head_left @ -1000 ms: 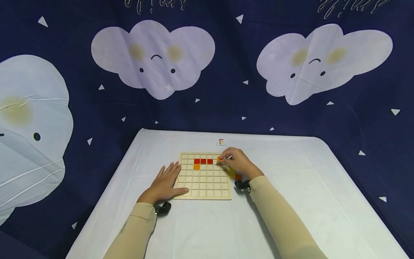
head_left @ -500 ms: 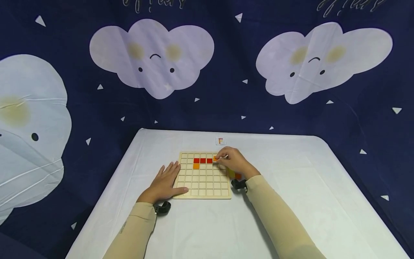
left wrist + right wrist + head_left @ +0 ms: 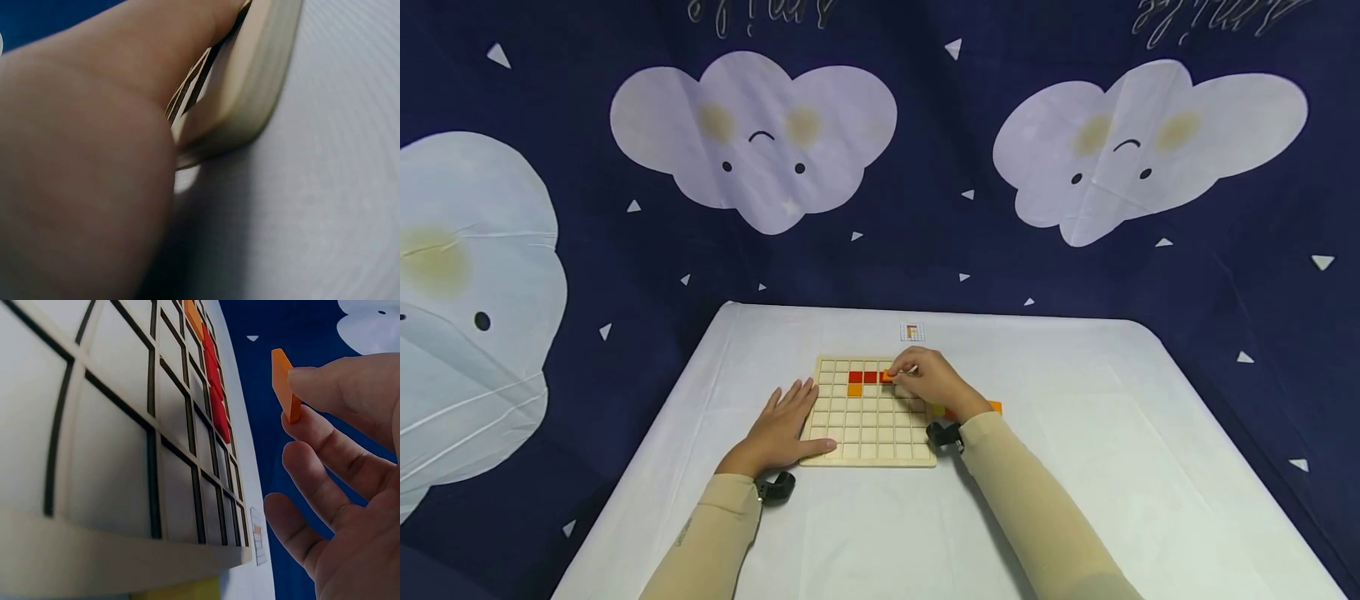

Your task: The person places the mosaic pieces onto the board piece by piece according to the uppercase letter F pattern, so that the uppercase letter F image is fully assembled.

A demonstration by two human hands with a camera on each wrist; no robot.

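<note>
A wooden grid board (image 3: 872, 446) lies on the white table. In its upper rows sit red square tiles (image 3: 870, 377), with an orange tile (image 3: 855, 390) below the leftmost one. My right hand (image 3: 928, 377) pinches another orange tile (image 3: 284, 384) between thumb and index finger, held above the board by the right end of the red row. The right wrist view shows that tile apart from the grid. Flat along the board's left edge rests my left hand (image 3: 778, 427), fingers straight and thumb over the lower left corner. In the left wrist view the board's corner (image 3: 250, 106) shows beside the thumb.
Orange and yellow tiles (image 3: 996, 407) lie right of the board, partly hidden by the right wrist. A small card with a coloured grid pattern (image 3: 912, 332) lies behind the board. Dark blue cloth with clouds (image 3: 925, 267) hangs beyond the table.
My right hand has moved left over the board with the orange tile, from the right columns to the end of the red row. The left hand has stayed in place.
</note>
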